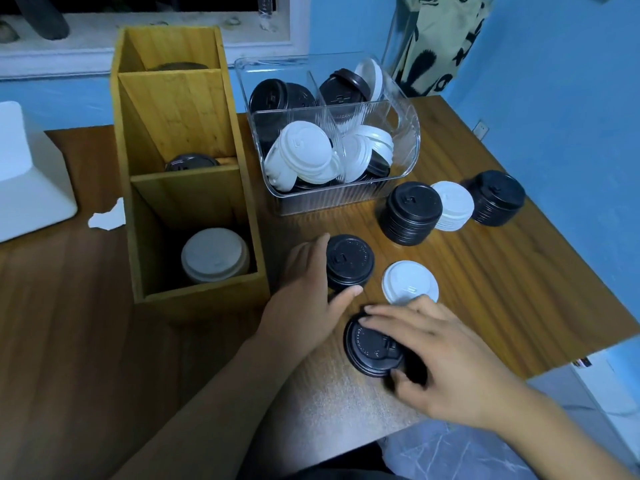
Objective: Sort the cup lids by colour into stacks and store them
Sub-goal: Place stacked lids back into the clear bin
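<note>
Pinched a black lid [372, 344] by the rim with the right hand [440, 362], fingers over the top, thumb at the near side, close to the table's [502, 292] front edge. Wrapped the left hand [304, 289] round a short black stack [349, 263], thumb and fingers curled on opposite sides. Looked like thin, light plastic, probably slick and a bit flexy, so better taken at the rim than squeezed. Had a single white lid [410, 282] flat between the hands. Got crowded further out: tall black stack [412, 213], white stack [453, 206], far black stack [497, 197], clear bin [408, 140] behind, wooden organiser [180, 109] just left. Saw open table only rightward.

black lids [349, 263], white lids [409, 283], wood-grain brown table [485, 289], blue wall [571, 116]
</note>
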Tool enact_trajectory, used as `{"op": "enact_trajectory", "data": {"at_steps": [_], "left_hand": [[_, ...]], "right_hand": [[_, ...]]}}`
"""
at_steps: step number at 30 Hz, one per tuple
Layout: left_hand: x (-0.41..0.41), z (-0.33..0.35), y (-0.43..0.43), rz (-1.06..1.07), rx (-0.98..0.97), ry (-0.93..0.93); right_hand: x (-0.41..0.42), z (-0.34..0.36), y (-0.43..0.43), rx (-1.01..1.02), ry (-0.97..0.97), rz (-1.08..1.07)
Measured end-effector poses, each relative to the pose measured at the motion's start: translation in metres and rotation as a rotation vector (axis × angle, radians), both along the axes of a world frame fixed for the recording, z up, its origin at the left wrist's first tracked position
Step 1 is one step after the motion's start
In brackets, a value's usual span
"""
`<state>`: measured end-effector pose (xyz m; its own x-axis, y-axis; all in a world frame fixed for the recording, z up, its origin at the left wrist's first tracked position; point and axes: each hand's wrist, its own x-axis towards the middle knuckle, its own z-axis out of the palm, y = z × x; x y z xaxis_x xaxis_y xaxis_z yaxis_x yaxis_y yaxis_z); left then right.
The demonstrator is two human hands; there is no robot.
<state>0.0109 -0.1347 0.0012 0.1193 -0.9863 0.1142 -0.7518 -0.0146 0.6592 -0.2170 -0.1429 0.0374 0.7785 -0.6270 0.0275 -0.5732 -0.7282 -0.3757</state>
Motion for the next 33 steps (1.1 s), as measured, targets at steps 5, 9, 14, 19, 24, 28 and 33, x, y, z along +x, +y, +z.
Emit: {"op": "enact_trajectory", "data": {"at_steps": [5,9,14,19,24,28,33], "left_hand": [[-0.001,0.002,0.001,-0.002,0.016,0.011],[-0.001,0.003,0.000,-0.009,0.019,0.013],[-0.002,0.001,0.000,-0.002,0.007,0.000],[-0.001,0.001,0.000,-0.003,0.008,0.008],[-0.001,0.002,0.001,-0.006,0.009,0.011],[-0.001,0.002,0.000,-0.002,0.014,0.030],[0.000,0.001,0.001,0.004,0.053,0.066]], "right_hand": [[0.013,0.007,0.008,-0.258,0.215,-0.198],[0.003,0.015,0.013,-0.135,0.117,-0.160],[0.008,0.010,0.006,0.013,0.106,0.060],[0.019,0.006,0.012,-0.179,0.190,-0.133],[0.003,-0.002,0.018,-0.016,0.136,-0.023],[0.002,0.009,0.001,0.112,-0.113,-0.108],[0.037,0.027,-0.046,-0.041,-0.177,-0.307]]}}
